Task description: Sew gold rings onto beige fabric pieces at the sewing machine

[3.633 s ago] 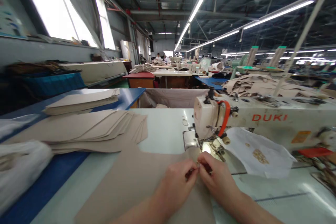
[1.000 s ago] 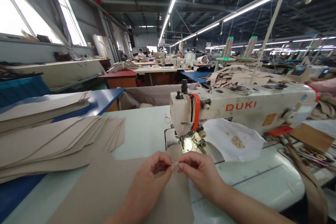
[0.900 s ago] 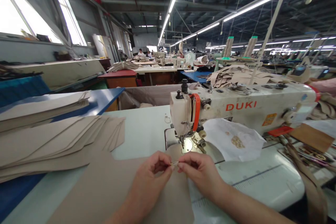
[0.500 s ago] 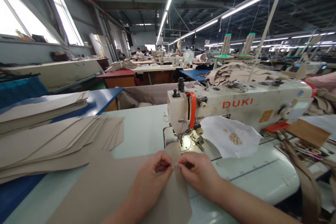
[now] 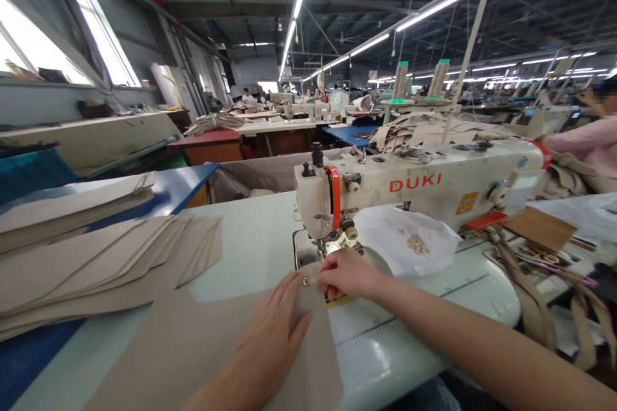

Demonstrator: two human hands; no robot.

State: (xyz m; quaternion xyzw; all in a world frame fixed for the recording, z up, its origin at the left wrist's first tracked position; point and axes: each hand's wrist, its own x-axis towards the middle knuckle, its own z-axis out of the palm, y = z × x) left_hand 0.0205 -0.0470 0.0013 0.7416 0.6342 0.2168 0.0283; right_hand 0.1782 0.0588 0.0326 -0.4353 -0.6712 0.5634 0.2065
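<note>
Presently the left hand (image 5: 276, 332) lies flat, fingers straight and close together, palm down on the tan fabric piece (image 5: 193, 353); it grips nothing. The fabric piece is spread on the pale tabletop (image 5: 255, 237), its far corner reaching the needle area of the sewing machine (image 5: 434, 183); its near edge is cut off by the bottom of the frame.

The right hand (image 5: 344, 273) rests at that far corner, fingers curled, the tips hidden under the knuckles: pinching or only pressing, cannot tell. A small metal eyelet (image 5: 305, 281) sits on the fabric between the two hands, just beside the left fingertips. A thin yellow strip (image 5: 340, 300) shows below the right hand; what it is cannot be made out.

The needle and presser foot are mostly hidden behind the right hand. A white sheet (image 5: 424, 250) under the machine arm carries small brass bits, too small to identify. A stack of cut pieces (image 5: 96, 263) lies to the left, cut off at the frame edge.
</note>
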